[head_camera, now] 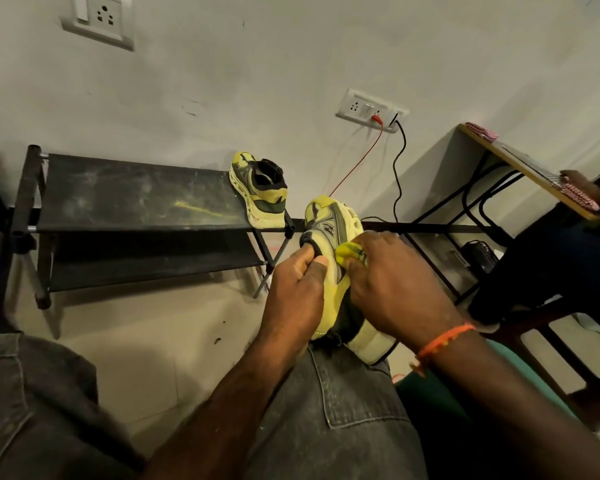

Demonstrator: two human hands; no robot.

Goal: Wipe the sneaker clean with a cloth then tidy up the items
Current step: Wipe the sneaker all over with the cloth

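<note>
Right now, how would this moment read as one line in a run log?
step: wiping | left hand: grips sneaker on lap | right hand: presses cloth on its side | second sneaker: on rack

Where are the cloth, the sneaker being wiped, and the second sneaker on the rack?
cloth [352, 253]: head view, on the yellow bunched fabric under the right hand's fingers.
sneaker being wiped [329, 220]: head view, on its grey side panel near the toe.
second sneaker [269, 202]: head view, on its yellow heel.
</note>
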